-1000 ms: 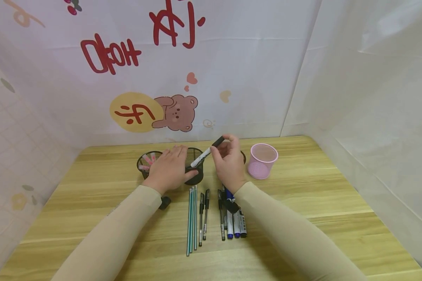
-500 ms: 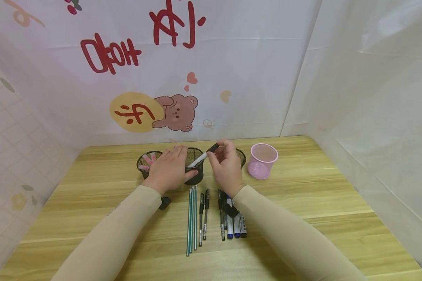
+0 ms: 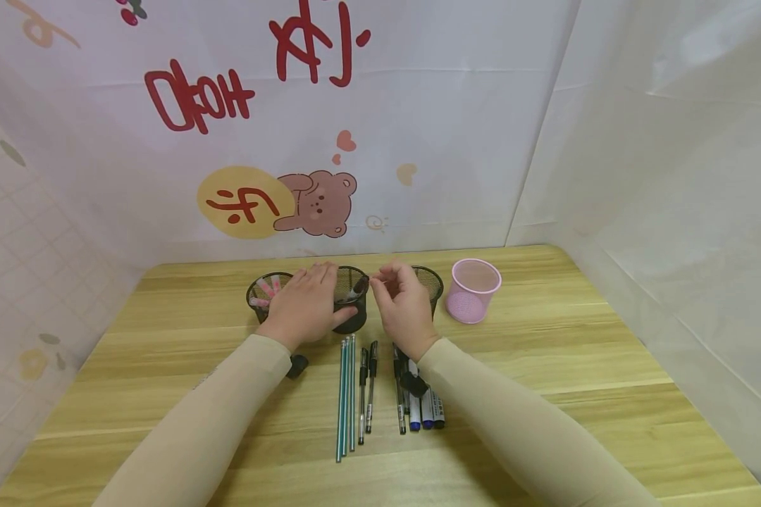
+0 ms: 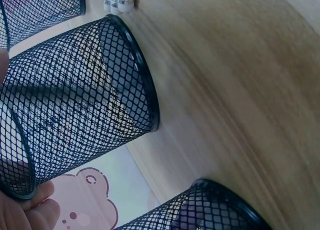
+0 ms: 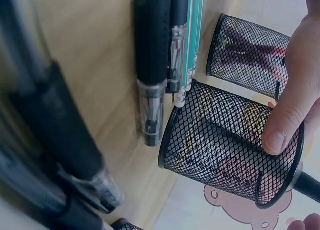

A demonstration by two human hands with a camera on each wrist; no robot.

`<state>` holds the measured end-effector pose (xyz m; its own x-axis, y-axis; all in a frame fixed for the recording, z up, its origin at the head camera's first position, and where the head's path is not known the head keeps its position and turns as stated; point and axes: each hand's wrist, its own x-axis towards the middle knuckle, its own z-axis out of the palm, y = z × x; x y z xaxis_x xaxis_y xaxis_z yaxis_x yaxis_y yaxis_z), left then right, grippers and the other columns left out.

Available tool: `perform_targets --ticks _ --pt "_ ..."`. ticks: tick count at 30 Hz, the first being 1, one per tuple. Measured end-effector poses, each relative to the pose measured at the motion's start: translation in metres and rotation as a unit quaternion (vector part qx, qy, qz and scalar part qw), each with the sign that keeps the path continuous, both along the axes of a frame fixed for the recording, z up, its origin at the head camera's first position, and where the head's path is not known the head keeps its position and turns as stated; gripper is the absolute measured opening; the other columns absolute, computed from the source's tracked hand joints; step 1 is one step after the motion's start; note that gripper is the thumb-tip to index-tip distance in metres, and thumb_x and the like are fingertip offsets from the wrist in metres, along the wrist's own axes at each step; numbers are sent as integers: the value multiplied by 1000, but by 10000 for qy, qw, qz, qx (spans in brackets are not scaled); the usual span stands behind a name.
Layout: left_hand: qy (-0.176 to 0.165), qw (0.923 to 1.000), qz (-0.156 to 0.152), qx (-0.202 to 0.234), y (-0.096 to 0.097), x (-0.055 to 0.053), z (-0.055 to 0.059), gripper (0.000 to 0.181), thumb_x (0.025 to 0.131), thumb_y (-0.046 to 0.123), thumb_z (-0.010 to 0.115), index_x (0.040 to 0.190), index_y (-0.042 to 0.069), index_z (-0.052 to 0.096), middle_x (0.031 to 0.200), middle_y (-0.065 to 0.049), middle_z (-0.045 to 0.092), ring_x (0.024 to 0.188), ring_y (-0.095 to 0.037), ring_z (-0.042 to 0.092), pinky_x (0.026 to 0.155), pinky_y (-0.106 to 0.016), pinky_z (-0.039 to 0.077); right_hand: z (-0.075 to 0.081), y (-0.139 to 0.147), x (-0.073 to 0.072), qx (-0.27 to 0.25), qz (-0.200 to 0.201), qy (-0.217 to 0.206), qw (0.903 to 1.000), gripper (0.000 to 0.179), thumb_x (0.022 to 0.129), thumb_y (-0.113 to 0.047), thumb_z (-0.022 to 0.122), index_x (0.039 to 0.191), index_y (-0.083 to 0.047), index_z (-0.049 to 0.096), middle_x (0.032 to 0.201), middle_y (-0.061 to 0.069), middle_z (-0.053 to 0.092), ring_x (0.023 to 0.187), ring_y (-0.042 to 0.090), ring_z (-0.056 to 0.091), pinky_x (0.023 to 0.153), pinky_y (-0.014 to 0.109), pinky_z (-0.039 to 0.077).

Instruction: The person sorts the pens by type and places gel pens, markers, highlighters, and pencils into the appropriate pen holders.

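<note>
Left hand (image 3: 307, 306) grips the mesh cup (image 3: 357, 317) near its rim (image 3: 350, 267); right hand (image 3: 407, 306) reaches the marker (image 3: 361, 286), pinching or not, can't tell; table (image 3: 564, 338) stretches wide rightward.

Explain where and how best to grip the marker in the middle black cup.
Probably by its dark end, pinched from above on the right. The marker leans that way with this end sticking out of the cup, whose mesh surrounds the rest, and the left hand covers the cup's left side.

Black mesh cups (image 3: 354, 322); pink mesh cup (image 3: 468, 304); teal pencils (image 3: 346, 398) with pale stripes; beige sleeves (image 3: 209, 415); yellow-brown grained table (image 3: 577, 338).
</note>
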<state>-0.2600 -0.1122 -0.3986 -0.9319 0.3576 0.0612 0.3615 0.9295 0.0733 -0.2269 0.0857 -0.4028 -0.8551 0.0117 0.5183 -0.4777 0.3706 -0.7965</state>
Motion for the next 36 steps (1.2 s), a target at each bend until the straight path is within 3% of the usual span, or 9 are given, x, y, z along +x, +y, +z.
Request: perform_targets --ticks 16,26,36 --pt "130 9999 -72 -29 0 1 1 97 99 68 57 163 1 31 168 -19 37 158 -36 33 132 -53 24 2 4 5 -26 216 -46 9998 22 102 -10 69 120 -1 61 110 13 72 93 26 73 79 27 60" --pt "95 9999 -59 -71 0 2 2 97 99 69 56 164 1 30 169 -18 36 159 -36 33 132 -53 23 1 18 9 414 219 -87 9989 27 100 -10 72 125 -4 66 114 12 73 91 20 72 80 31 63" --pt "59 9999 -85 -49 -1 2 2 97 100 68 56 165 2 28 170 -18 35 159 -35 32 133 -52 23 4 40 17 1081 342 -390 9928 20 99 -10 73 118 -4 72 102 9 76 86 17 69 77 28 60"
